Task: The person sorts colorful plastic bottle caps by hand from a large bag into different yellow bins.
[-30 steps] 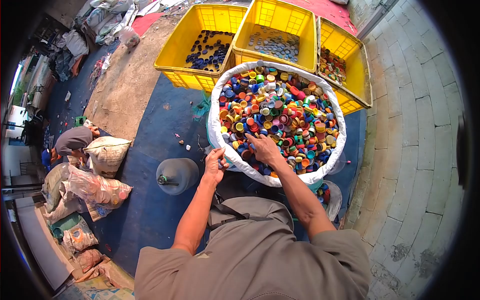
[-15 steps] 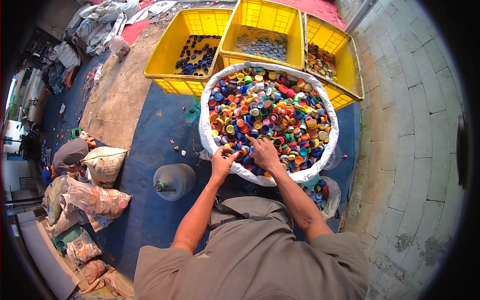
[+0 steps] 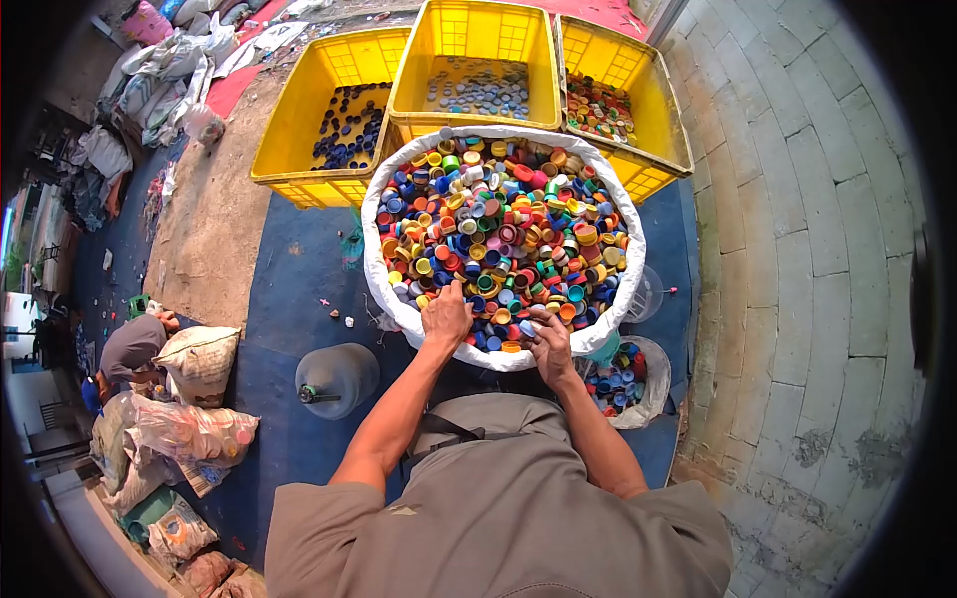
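A large white sack [image 3: 376,261] stands in front of me with its rim rolled back, full of loose plastic bottle caps [image 3: 498,234] in many colours. My left hand [image 3: 447,317] reaches over the near rim, fingers stretched out and their tips among the caps. Just right of it, my right hand [image 3: 549,344] is at the near right rim, thumb and fingers closed at a pale blue bottle cap [image 3: 526,328]. Its grip is partly hidden by the fingers.
Behind the sack stand a left yellow crate [image 3: 279,149] with dark blue caps, a middle yellow crate [image 3: 404,90] with pale caps and a right yellow crate [image 3: 678,125] with mixed caps. A large bottle [image 3: 339,379], a smaller cap bag [image 3: 653,384] and a block wall [image 3: 797,249] flank me.
My right hand has drawn back toward the near right rim, and a pale blue cap shows at its fingertips. My left hand has reached further in over the caps. The view has shifted.
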`<state>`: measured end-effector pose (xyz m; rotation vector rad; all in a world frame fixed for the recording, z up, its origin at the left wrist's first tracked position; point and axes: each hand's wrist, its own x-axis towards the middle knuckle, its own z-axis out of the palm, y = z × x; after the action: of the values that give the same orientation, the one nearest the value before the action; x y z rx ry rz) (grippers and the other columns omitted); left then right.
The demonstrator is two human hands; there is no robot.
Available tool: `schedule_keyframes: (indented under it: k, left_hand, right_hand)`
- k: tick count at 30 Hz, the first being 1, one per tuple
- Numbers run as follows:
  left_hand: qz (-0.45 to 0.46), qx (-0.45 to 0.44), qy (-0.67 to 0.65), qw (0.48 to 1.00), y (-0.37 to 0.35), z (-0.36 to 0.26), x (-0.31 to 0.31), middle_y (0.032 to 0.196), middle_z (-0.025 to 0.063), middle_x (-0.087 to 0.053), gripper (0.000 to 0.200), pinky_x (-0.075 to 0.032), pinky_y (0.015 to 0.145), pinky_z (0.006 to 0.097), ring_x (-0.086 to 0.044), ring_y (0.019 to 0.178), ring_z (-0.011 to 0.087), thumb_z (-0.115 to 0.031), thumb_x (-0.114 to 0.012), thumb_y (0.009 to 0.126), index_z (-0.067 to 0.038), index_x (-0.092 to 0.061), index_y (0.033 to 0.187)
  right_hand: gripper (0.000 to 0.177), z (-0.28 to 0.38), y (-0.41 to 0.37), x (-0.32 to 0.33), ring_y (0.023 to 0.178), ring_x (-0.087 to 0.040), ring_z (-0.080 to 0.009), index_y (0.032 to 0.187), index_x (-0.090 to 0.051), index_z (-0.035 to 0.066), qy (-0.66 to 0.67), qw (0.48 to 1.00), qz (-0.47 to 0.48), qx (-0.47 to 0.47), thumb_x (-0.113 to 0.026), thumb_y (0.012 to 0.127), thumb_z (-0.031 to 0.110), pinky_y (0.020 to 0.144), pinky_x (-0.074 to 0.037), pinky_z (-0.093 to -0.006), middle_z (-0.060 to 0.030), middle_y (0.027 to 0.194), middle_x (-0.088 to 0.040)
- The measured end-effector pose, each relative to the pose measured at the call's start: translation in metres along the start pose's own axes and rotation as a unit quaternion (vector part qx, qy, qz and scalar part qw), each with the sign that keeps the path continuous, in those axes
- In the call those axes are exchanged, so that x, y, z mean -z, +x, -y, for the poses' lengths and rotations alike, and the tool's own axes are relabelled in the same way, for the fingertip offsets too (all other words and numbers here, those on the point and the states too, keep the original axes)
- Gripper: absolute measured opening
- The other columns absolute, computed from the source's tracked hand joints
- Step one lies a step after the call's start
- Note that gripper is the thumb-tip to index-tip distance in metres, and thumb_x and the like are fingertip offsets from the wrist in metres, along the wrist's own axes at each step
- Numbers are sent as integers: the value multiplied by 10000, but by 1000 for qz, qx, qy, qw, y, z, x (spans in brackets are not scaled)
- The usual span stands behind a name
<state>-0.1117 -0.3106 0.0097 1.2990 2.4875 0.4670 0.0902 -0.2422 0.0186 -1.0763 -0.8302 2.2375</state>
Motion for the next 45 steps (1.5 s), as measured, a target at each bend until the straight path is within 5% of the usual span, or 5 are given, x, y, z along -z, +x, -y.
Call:
schedule_keyframes:
  k: [20,24,30,35,45]
  left_hand:
    - [-66,53,-169,982,-5,20,-6,764,106,-669,292,-518,639,364,-651,739,243,-185,-743,753,-27,-624,968]
    - [-41,191,-509,838,-13,6,32,840,48,-640,239,-507,625,276,-609,755,126,-220,-735,815,-31,-645,930]
    - [80,207,-849,480,-25,25,42,951,67,-625,236,-564,635,258,-644,852,187,-178,-591,920,-29,-573,1102]
    - [79,213,-882,414,-35,27,36,1001,75,-623,304,-566,705,286,-649,901,213,-206,-564,934,-18,-555,1173]
    - [108,216,-877,416,-44,28,34,1107,125,-622,346,-558,781,308,-645,933,198,-251,-480,968,-31,-514,1232]
  right_hand:
    - [343,-4,3,7,856,-610,-215,1135,-514,31,104,994,21,-14,-526,827,183,752,-519,-344,-101,989,-589]
    - [226,0,11,-1,811,-616,-194,995,-577,72,139,990,0,-36,-584,820,215,689,-515,-318,-74,903,-624]
    - [282,5,50,-18,850,-636,-274,938,-592,16,-480,849,-56,212,-734,741,159,734,-499,-353,-117,871,-636]
    - [362,1,62,-27,884,-606,-335,997,-582,1,-690,667,-43,277,-733,714,167,819,-458,-425,-169,926,-636]
    - [363,0,66,-37,852,-597,-332,987,-542,10,-752,614,-45,238,-697,691,154,776,-458,-444,-153,845,-639]
